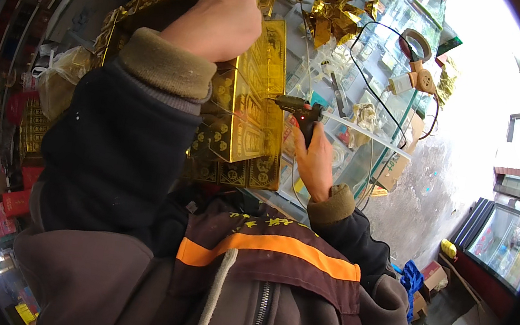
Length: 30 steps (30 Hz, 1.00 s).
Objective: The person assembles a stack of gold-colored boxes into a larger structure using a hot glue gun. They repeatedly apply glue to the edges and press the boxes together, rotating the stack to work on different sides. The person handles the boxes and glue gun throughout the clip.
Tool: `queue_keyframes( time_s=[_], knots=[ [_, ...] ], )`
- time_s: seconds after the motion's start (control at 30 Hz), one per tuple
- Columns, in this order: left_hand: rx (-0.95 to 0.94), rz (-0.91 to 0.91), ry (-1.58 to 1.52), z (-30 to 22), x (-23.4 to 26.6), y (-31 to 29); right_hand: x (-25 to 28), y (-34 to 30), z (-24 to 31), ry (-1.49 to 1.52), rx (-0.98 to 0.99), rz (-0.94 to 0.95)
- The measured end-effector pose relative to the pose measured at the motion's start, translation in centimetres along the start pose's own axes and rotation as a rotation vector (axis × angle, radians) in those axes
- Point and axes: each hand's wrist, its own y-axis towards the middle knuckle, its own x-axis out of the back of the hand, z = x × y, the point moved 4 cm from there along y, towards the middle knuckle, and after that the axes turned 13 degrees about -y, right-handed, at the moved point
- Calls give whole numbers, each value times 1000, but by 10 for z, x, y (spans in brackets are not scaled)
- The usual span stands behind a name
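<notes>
My right hand [316,163] grips a black hot glue gun [305,113] by its handle. A long translucent glue stick [367,135] sticks out of the gun's back end. The gun's nozzle points left, at or very near the edge of a shiny gold cardboard piece [249,116] with printed patterns. With fingers stretched out, my left hand [222,18] lies over the upper part of the gold structure, its fingertips close to the top of the view. Crinkled gold foil [153,1] runs along that structure's far left edge. What lies under my left palm is hidden.
A glass counter [351,57] holds small goods beneath its top. Crumpled gold foil [333,19], a roll of tape [415,45] and a plug adapter [423,78] with a black cord lie on it. Shelves line the left; a glass-fronted cabinet [502,244] stands at right.
</notes>
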Motion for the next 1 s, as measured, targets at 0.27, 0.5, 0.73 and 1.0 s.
queue_keyframes(
  time_s=[0.27, 0.5, 0.73, 1.0],
  knots=[
    [64, 60, -59, -10, 10, -4, -13, -29, 12, -146, 87, 85],
    [71, 69, -37, -11, 9, -5, -11, -51, 1, -38, 37, 290],
    [62, 71, -62, -12, 9, -6, 0, -62, -1, -63, -49, 429],
    [58, 51, -76, -19, 12, -10, 13, -78, -6, -61, 111, 437]
  ],
)
